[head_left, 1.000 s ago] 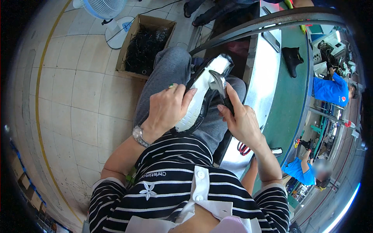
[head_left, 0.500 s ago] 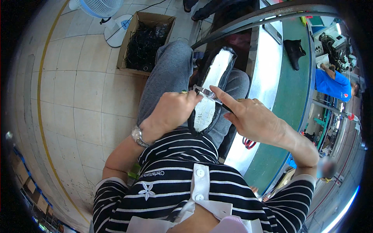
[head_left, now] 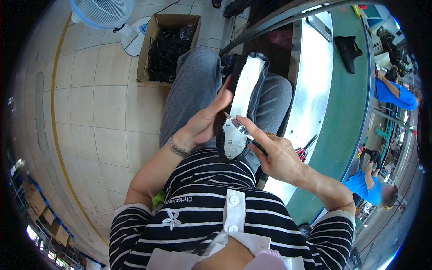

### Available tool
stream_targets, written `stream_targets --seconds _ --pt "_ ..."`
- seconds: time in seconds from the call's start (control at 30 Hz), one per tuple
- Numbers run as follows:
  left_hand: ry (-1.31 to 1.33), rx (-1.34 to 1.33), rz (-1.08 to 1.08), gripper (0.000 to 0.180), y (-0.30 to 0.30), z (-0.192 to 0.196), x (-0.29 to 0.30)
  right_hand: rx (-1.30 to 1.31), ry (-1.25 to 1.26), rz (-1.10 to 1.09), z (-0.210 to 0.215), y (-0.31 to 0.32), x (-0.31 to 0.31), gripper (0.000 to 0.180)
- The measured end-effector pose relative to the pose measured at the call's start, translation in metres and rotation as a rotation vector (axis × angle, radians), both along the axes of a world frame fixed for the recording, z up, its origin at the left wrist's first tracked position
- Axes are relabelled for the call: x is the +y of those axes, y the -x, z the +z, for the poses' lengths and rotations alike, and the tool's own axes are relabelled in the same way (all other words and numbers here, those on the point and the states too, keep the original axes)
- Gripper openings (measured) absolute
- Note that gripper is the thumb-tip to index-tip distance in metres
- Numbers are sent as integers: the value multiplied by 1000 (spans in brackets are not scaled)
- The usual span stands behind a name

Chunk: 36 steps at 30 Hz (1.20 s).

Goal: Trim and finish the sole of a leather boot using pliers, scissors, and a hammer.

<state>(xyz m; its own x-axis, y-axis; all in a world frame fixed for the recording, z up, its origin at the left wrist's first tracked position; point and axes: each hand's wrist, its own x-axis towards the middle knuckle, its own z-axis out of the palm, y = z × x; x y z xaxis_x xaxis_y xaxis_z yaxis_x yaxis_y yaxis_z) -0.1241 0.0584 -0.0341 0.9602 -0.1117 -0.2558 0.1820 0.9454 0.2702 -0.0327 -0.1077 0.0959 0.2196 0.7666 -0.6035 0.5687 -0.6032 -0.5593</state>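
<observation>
A dark boot or shoe (head_left: pixel 259 100) rests sole up across my lap, its toe and heel lying along my line of sight. Its white bottom (head_left: pixel 249 85) shows, with ragged dark upper edges around it. My left hand (head_left: pixel 204 120) grips its left side, part of the fingers hidden against it. In my right hand (head_left: pixel 275 152) is a tool with a shiny, pointed metal blade (head_left: pixel 238 124) and a dark green handle. The forefinger lies along the metal, which touches or hovers just over the white bottom near its middle; I cannot tell which.
At my right runs a bench with a shiny metal edge (head_left: pixel 310 76) and a green top (head_left: pixel 337 112). A black boot (head_left: pixel 348 53), a phone-like slab (head_left: pixel 319 28) and red-handled tools (head_left: pixel 302 153) lie there. A carton (head_left: pixel 143 67) of dark scraps and a fan (head_left: pixel 103 11) stand at far left. Co-workers in blue are beyond the bench.
My left hand has let go of the tool's metal end and moved onto the shoe's left side. My right hand has come slightly nearer with the tool, its point now turned to the far left.
</observation>
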Motion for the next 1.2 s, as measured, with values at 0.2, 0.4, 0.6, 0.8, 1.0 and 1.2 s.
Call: stream_targets --seconds 0.2,0.4,0.6,0.8,1.0,1.2 --pt "-225 77 -3 86 -13 7 -8 17 -202 -76 -17 10 -18 77" --pt "-436 60 31 89 -15 3 -6 -26 220 164 43 -34 27 66" --pt "-377 42 -95 86 -14 11 5 -263 -517 122 25 -69 47 64" --pt "-407 39 -57 91 -12 4 13 -692 -148 498 17 -89 61 70" --pt "-425 14 -59 91 -15 3 16 -647 -234 302 -12 -87 47 67" --pt "-413 27 -106 91 -13 9 18 -462 -541 98 -13 -68 36 67"
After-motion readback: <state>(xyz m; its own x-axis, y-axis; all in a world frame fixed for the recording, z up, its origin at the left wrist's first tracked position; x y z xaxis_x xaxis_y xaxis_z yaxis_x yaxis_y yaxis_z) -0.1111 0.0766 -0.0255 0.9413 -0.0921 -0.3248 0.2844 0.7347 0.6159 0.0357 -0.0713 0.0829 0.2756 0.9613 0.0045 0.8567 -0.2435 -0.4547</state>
